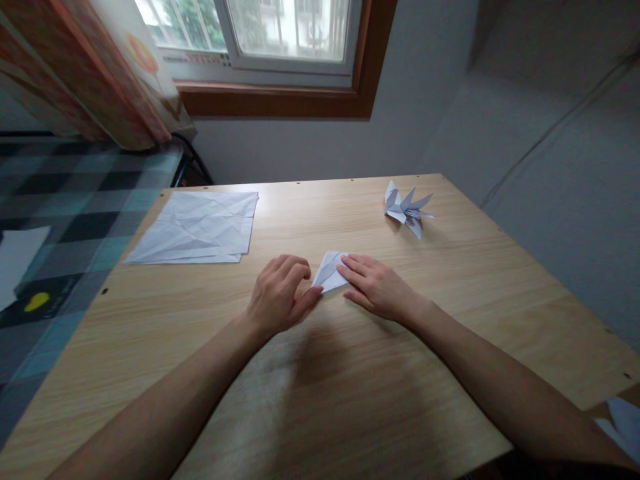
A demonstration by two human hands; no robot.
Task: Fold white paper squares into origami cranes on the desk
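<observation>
A small folded piece of white paper (pixel 330 270) lies on the wooden table (pixel 450 307) near its middle. My right hand (pixel 375 287) lies flat on the paper's right part, fingers stretched out and pressing it down. My left hand (pixel 280 297) is curled beside the paper's left corner, thumb and fingers pinching its edge. Both forearms reach in from the near edge.
A stack of creased white sheets (pixel 197 227) lies at the table's far left. A finished folded paper figure (pixel 407 208) sits at the far right. A checked blanket (pixel 65 220) lies left of the table, a wall and window behind. More white paper (pixel 623 423) shows at the bottom right.
</observation>
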